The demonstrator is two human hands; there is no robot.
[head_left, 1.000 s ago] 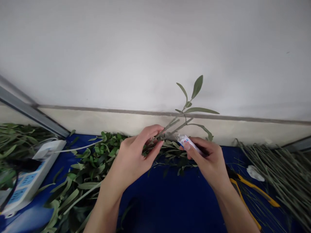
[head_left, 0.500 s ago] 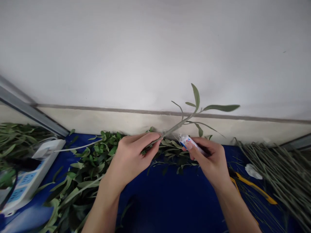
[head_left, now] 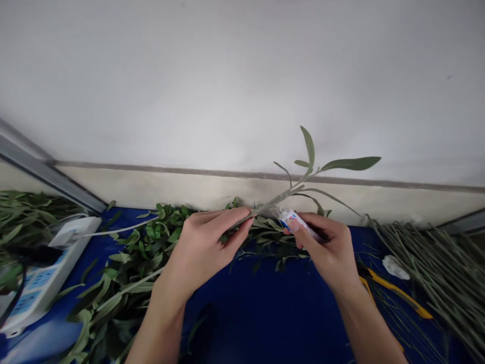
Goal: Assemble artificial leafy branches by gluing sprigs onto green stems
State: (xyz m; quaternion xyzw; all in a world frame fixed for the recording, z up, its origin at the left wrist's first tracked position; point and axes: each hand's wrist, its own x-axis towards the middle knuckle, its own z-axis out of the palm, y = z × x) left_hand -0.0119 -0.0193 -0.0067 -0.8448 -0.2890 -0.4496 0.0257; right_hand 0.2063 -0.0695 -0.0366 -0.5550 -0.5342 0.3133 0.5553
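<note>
Between thumb and fingers, my left hand [head_left: 212, 245] pinches a leafy green stem [head_left: 278, 198] that slants up to the right, its long leaves spread in front of the wall. My right hand [head_left: 326, 247] is closed around a small white tube [head_left: 303, 226] with red and blue print. The tube's whitish tip lies just below the stem; whether they touch is unclear. Part of the tube is hidden by my fingers.
Green leafy branches [head_left: 140, 258] cover the blue surface [head_left: 261, 313] at the left and behind my hands. A white power strip [head_left: 49, 278] lies far left. On the right are bare stems [head_left: 435, 273], a yellow-handled tool [head_left: 401, 294] and a crumpled white piece [head_left: 395, 267].
The stem's leafy end has shifted slightly to the right, and its lower part now passes closer to the tube's tip. Both hands keep their hold.
</note>
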